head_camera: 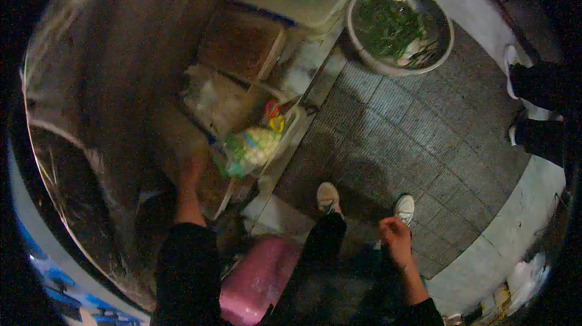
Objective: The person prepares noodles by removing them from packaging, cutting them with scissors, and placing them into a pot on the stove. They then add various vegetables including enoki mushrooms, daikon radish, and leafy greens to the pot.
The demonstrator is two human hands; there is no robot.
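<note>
My left hand (191, 169) is blurred and dim at the left, reaching over a dark brown surface; what its fingers do cannot be told. Just right of it lies a bag of pale and green vegetables (252, 146), with red and yellow loops (275, 118) beside it. My right hand (393, 230) hangs at the lower right near my shoe, its fingers curled; nothing clear shows in it. A round metal bowl (446, 55) at the upper right holds leafy greens (386, 24) and some whitish pieces.
A pink container (261, 280) stands by my leg. Ribbed paving (409, 130) lies under my shoes, with a pale kerb (509, 208) along it. Another person's legs and shoes (514, 71) show at the right edge. A pale plastic bag (527, 276) lies at the lower right.
</note>
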